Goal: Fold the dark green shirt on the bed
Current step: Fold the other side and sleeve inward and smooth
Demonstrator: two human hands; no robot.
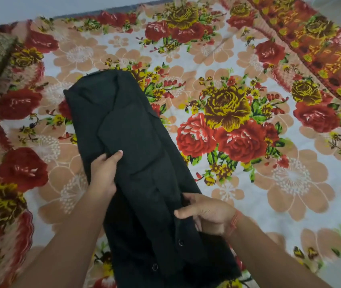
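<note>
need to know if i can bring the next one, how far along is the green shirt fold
Partway. Done: the dark green shirt is already narrowed into a long strip on the floral bedsheet, sides folded in. In hand: the left hand grips the left edge mid-length, and the right hand pinches the right edge nearer the person. Left: folding the strip across its length into a compact stack.

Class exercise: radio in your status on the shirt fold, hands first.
Left hand and right hand both gripping dark green shirt. Shirt folded into long strip on floral bedsheet. Nothing in the way.
</note>
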